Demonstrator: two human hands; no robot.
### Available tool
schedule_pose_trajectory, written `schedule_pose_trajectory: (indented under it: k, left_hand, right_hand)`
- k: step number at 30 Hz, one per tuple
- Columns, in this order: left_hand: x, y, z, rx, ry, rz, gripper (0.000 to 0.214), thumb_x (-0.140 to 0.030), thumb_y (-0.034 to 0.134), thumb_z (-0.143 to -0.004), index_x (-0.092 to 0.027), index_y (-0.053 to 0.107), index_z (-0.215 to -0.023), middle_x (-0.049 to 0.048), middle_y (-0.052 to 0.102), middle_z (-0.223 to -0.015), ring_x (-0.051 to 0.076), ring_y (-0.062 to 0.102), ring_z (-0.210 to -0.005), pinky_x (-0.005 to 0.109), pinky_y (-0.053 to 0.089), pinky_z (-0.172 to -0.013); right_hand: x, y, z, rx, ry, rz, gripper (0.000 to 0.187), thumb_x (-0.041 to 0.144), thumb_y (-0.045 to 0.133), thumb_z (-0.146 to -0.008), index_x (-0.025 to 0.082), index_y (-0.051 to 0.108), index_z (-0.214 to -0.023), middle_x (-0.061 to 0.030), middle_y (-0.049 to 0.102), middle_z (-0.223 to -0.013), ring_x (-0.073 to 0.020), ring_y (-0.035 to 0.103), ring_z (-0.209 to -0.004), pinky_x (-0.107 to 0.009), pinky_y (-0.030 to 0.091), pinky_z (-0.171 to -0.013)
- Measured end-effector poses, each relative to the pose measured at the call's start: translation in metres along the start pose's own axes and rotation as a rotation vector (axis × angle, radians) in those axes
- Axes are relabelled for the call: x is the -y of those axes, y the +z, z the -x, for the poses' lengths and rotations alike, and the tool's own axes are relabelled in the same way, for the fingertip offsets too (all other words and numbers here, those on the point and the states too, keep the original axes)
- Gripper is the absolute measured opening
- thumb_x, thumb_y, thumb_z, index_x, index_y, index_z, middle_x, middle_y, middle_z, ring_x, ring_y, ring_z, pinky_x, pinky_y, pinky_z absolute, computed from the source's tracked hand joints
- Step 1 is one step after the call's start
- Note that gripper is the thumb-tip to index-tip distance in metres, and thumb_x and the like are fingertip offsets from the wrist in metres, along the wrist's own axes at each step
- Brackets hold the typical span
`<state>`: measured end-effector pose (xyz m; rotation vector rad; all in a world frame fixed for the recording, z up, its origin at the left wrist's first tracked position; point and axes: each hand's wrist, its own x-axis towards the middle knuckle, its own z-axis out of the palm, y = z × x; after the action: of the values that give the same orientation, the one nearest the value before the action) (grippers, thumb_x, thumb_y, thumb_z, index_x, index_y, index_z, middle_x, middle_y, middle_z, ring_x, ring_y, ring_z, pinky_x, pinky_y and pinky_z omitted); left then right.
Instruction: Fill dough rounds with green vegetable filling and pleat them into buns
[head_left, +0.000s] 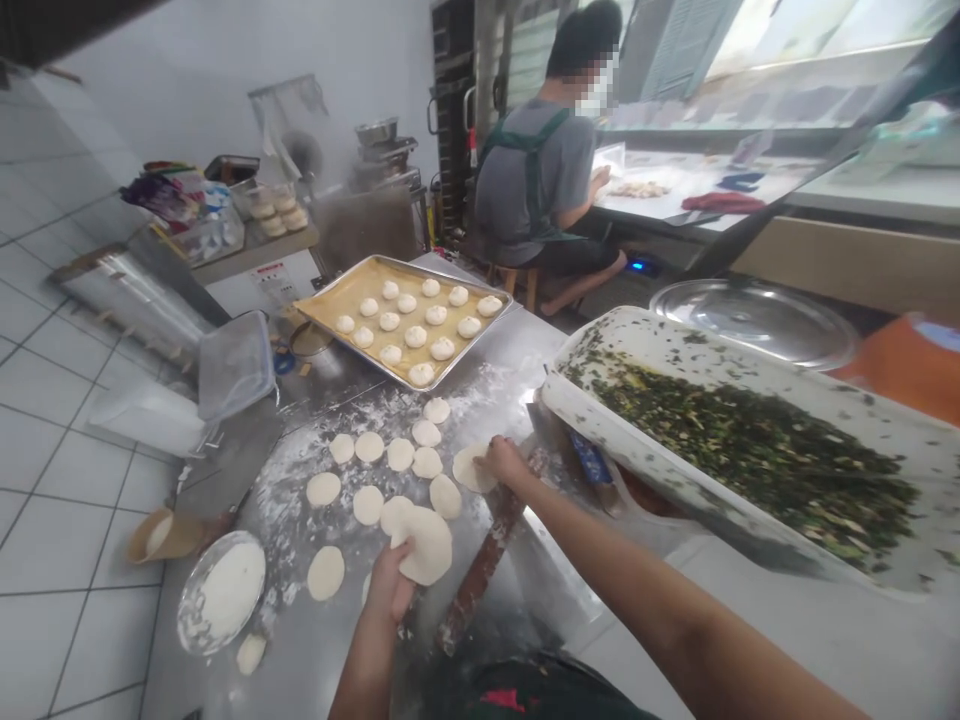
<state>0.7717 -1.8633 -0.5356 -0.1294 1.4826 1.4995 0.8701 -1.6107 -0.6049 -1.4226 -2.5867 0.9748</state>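
Seen from my remote feed, the left hand [386, 590] has its fingers curled and clenched on a floured dough round [427, 545], which it holds off the table. The right hand [504, 462] has its fingertips bunched on the rim of a second dough round [471, 468]; whether they grip or only press, I cannot tell from here.

Landmark: the wooden rolling pin [480, 565], lying on the stainless steel table [480, 400] just right of the left hand. To its left are more flat dough rounds [367, 505]; beyond it is a baking tray [469, 343] of dough balls [420, 345]. To its right is a white tub [637, 470] of chopped green filling [750, 470].

Risks, in my judgement: clenched fingers could tear the thin dough, bare patches of steel could let rounds stick, and a knock could roll the pin—its end overhangs nothing I can confirm.
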Motion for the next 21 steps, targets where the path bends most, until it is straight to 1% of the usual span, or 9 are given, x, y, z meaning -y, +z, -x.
schedule_pose_trajectory:
  k: [2, 4, 6, 10, 13, 15, 16, 18, 21]
  left_hand:
    - [0.001, 0.009, -0.007, 0.016, -0.003, 0.018, 0.048, -0.03, 0.059, -0.062, -0.017, 0.05, -0.107, 0.0104, 0.058, -0.107, 0.026, 0.051, -0.101, 0.037, 0.045, -0.081]
    - [0.005, 0.019, -0.014, 0.037, 0.0, 0.025, 0.048, -0.031, 0.058, -0.062, -0.018, 0.049, -0.107, 0.0104, 0.057, -0.108, 0.026, 0.051, -0.102, 0.037, 0.045, -0.081]
    - [0.008, 0.029, -0.023, 0.053, 0.001, 0.015, 0.047, -0.03, 0.058, -0.061, -0.017, 0.05, -0.105, 0.0111, 0.057, -0.108, 0.027, 0.051, -0.101, 0.037, 0.045, -0.08]
    - [0.014, 0.049, -0.039, 0.051, -0.005, -0.09, 0.044, -0.027, 0.059, -0.059, -0.015, 0.051, -0.1, 0.0134, 0.058, -0.105, 0.028, 0.053, -0.097, 0.037, 0.044, -0.08]
    - [0.02, 0.06, -0.045, 0.035, -0.026, -0.172, 0.042, -0.026, 0.057, -0.058, -0.013, 0.05, -0.098, 0.0146, 0.059, -0.102, 0.027, 0.054, -0.094, 0.037, 0.044, -0.079]
    - [0.025, 0.068, -0.047, 0.03, -0.047, -0.195, 0.042, -0.025, 0.055, -0.058, -0.013, 0.05, -0.098, 0.0143, 0.06, -0.1, 0.027, 0.055, -0.092, 0.038, 0.044, -0.079]
    - [0.027, 0.072, -0.048, 0.032, -0.058, -0.188, 0.042, -0.025, 0.055, -0.058, -0.014, 0.05, -0.098, 0.014, 0.06, -0.1, 0.027, 0.056, -0.092, 0.038, 0.044, -0.079]
    - [0.028, 0.083, -0.052, 0.051, -0.083, -0.164, 0.041, -0.025, 0.055, -0.058, -0.015, 0.05, -0.097, 0.0127, 0.06, -0.099, 0.026, 0.056, -0.091, 0.039, 0.044, -0.08]
    - [0.022, 0.109, -0.057, 0.108, -0.089, -0.157, 0.033, -0.029, 0.052, -0.063, -0.017, 0.053, -0.093, 0.0102, 0.06, -0.1, 0.024, 0.055, -0.094, 0.035, 0.044, -0.081]
  right_hand:
    - [0.008, 0.001, -0.01, 0.074, 0.126, -0.012, 0.043, 0.038, 0.057, -0.069, 0.009, 0.052, -0.1, -0.0174, 0.056, -0.092, -0.0225, 0.055, -0.08, -0.03, 0.04, -0.064]
    - [0.014, 0.001, -0.014, 0.147, 0.205, -0.03, 0.042, 0.038, 0.063, -0.065, 0.01, 0.055, -0.095, -0.0157, 0.057, -0.091, -0.0226, 0.055, -0.081, -0.03, 0.04, -0.064]
    - [0.018, 0.001, -0.013, 0.162, 0.203, -0.034, 0.038, 0.036, 0.064, -0.066, 0.01, 0.056, -0.092, -0.0141, 0.056, -0.094, -0.0225, 0.054, -0.085, -0.03, 0.042, -0.066]
    - [0.021, 0.003, -0.005, 0.141, 0.197, -0.022, 0.032, 0.033, 0.049, -0.081, 0.013, 0.049, -0.106, -0.0079, 0.05, -0.105, -0.0178, 0.05, -0.092, -0.036, 0.044, -0.076]
    - [0.02, -0.001, -0.001, 0.212, 0.202, -0.058, 0.028, 0.032, 0.046, -0.083, 0.013, 0.049, -0.104, -0.0058, 0.053, -0.099, -0.0149, 0.053, -0.084, -0.034, 0.046, -0.072]
    - [0.018, -0.007, 0.002, 0.237, 0.173, -0.106, 0.026, 0.032, 0.047, -0.083, 0.012, 0.052, -0.099, -0.0047, 0.054, -0.095, -0.014, 0.054, -0.081, -0.032, 0.047, -0.069]
    - [0.018, -0.011, 0.004, 0.228, 0.148, -0.135, 0.026, 0.032, 0.047, -0.083, 0.012, 0.052, -0.097, -0.0043, 0.054, -0.094, -0.014, 0.054, -0.08, -0.032, 0.047, -0.069]
    - [0.019, -0.024, 0.01, 0.164, 0.087, -0.199, 0.025, 0.033, 0.047, -0.082, 0.012, 0.053, -0.094, -0.0034, 0.054, -0.091, -0.0139, 0.053, -0.079, -0.031, 0.046, -0.069]
    - [0.024, -0.055, 0.026, 0.011, 0.003, -0.306, 0.018, 0.028, 0.049, -0.081, 0.012, 0.053, -0.088, -0.0007, 0.054, -0.078, -0.0131, 0.051, -0.073, -0.029, 0.043, -0.067]
